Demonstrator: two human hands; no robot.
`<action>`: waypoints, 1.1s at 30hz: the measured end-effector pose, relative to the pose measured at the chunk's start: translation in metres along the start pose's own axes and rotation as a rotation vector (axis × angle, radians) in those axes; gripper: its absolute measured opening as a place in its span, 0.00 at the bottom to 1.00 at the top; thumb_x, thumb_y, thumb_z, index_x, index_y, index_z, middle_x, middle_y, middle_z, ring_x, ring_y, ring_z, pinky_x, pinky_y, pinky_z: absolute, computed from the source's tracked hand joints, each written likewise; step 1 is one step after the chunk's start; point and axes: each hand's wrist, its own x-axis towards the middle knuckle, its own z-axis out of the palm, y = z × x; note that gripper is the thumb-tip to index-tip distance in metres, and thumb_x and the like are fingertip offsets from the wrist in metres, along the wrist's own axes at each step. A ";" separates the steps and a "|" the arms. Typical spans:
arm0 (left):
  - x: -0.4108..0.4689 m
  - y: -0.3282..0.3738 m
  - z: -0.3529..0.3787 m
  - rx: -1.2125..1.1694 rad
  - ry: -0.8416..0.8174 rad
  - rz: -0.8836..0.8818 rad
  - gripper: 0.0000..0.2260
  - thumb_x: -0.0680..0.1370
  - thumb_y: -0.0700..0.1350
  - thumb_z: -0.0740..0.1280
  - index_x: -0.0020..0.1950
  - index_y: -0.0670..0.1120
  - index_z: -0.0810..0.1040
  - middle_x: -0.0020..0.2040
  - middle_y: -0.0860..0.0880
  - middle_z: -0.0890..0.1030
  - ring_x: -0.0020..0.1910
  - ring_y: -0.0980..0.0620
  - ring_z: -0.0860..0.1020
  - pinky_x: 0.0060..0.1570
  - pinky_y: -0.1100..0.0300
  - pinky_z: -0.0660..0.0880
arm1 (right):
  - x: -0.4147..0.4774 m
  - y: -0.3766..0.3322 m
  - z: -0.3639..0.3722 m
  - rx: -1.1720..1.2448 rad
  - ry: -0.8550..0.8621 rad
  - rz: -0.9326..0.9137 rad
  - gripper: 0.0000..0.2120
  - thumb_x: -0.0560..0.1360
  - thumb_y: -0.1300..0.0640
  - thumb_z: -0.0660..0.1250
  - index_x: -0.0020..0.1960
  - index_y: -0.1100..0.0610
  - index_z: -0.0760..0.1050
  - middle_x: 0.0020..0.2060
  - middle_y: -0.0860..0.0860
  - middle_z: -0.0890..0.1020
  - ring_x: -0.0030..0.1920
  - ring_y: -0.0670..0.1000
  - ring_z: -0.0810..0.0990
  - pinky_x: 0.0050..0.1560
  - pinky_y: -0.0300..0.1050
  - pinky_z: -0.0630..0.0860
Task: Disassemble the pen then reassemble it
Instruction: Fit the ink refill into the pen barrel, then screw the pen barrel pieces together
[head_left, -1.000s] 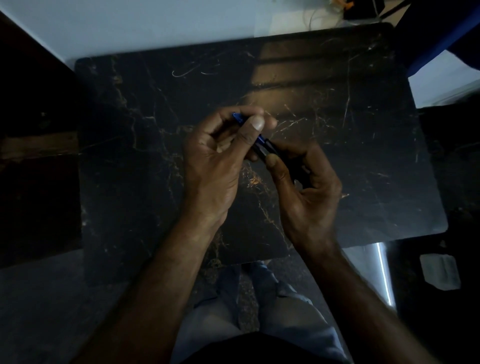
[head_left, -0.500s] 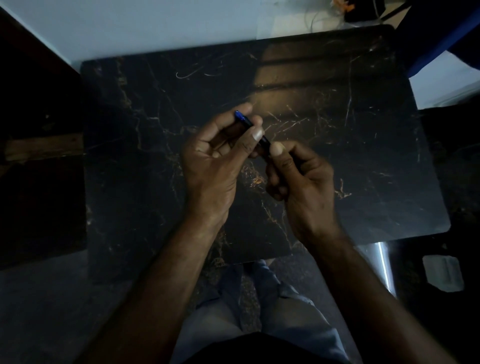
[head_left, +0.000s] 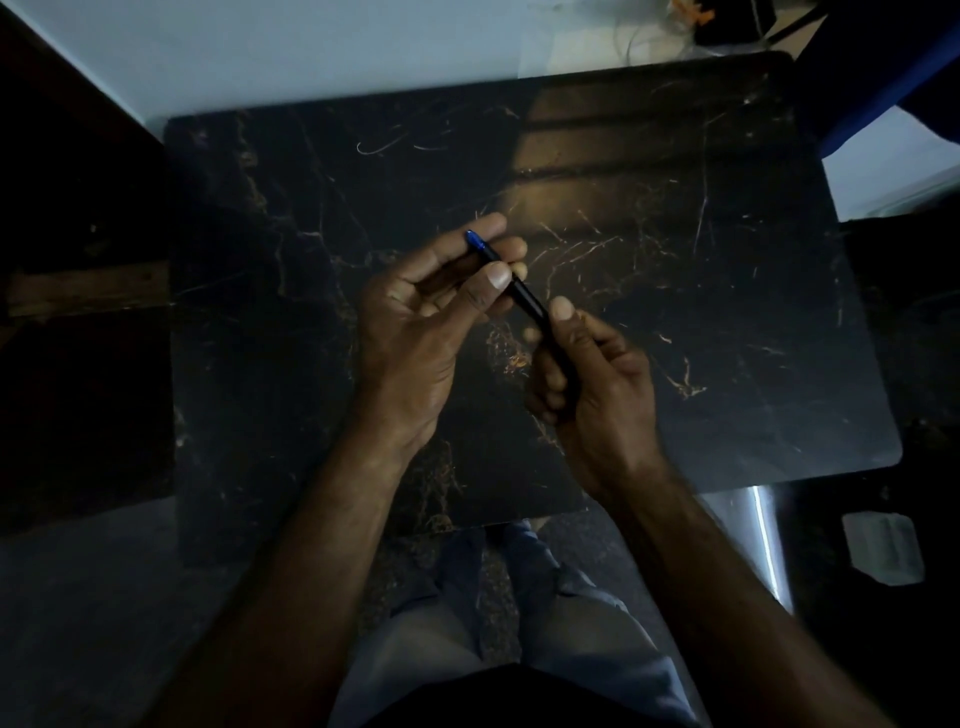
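A dark pen (head_left: 524, 299) with a blue end is held above the black marbled table (head_left: 727, 312), running diagonally from upper left to lower right. My left hand (head_left: 431, 322) pinches the blue end between thumb and fingers. My right hand (head_left: 592, 384) wraps around the lower part of the barrel, thumb pressed along it. The barrel's lower end is hidden inside my right fist. The scene is dim and whether the pen's parts are joined or separated cannot be told.
Cables and small items (head_left: 691, 21) lie on the pale surface beyond the table's far edge. A blue object (head_left: 893, 67) is at the upper right. A pale block (head_left: 883, 545) rests on the floor at right. My knees (head_left: 498, 623) are under the near edge.
My hands have drawn slightly apart, so more of the dark barrel shows between them. My right hand shifted right and down along the pen.
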 end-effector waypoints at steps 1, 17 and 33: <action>0.000 0.000 -0.002 0.008 -0.017 0.003 0.15 0.82 0.33 0.69 0.67 0.43 0.81 0.59 0.44 0.87 0.59 0.49 0.86 0.57 0.58 0.81 | 0.000 0.001 0.000 -0.008 -0.002 0.032 0.19 0.87 0.49 0.62 0.45 0.61 0.81 0.25 0.50 0.67 0.24 0.48 0.63 0.27 0.43 0.62; 0.010 0.001 -0.013 0.025 -0.079 0.020 0.15 0.83 0.33 0.68 0.69 0.40 0.80 0.60 0.42 0.87 0.58 0.48 0.86 0.58 0.55 0.81 | 0.003 0.007 0.013 0.121 -0.012 0.122 0.26 0.84 0.45 0.63 0.52 0.70 0.78 0.27 0.51 0.65 0.26 0.48 0.64 0.28 0.44 0.65; 0.013 -0.002 -0.019 0.018 -0.053 0.017 0.13 0.81 0.32 0.69 0.65 0.39 0.81 0.56 0.44 0.88 0.56 0.49 0.87 0.56 0.58 0.82 | 0.003 0.012 0.012 0.145 -0.001 0.082 0.11 0.79 0.57 0.69 0.60 0.60 0.79 0.35 0.50 0.73 0.33 0.47 0.74 0.32 0.44 0.71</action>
